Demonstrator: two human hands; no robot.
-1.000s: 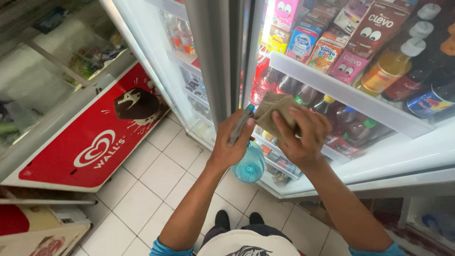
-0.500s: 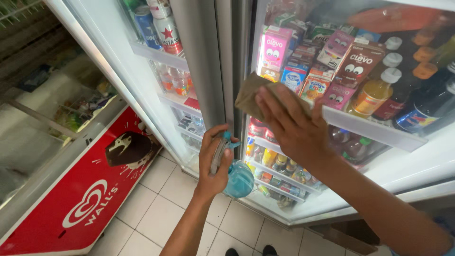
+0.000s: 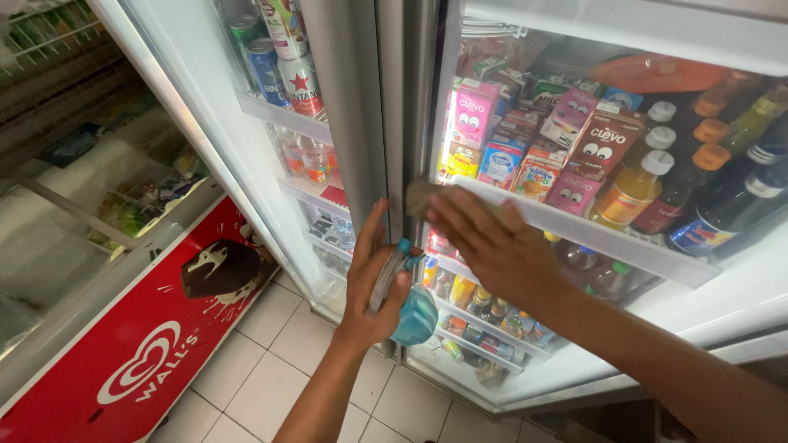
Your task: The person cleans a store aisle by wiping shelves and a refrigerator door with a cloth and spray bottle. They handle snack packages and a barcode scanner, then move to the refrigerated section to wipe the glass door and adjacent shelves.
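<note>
Your left hand (image 3: 371, 289) is gripping the blue spray bottle (image 3: 408, 305) near the door frame. Beyond it, your right hand (image 3: 492, 246), fingers spread flat, is pressing the brown cloth (image 3: 423, 197) against the glass door (image 3: 698, 279). Leaning harder is risking a slip and streaks.

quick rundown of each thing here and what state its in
left hand: gripping the blue spray bottle
blue spray bottle: held upright beside the door frame
right hand: pressed flat on the cloth
cloth: flattened against the fridge glass
right glass door: shut
shelves: packed with cartons and bottles
chest freezer: lid shut
</note>
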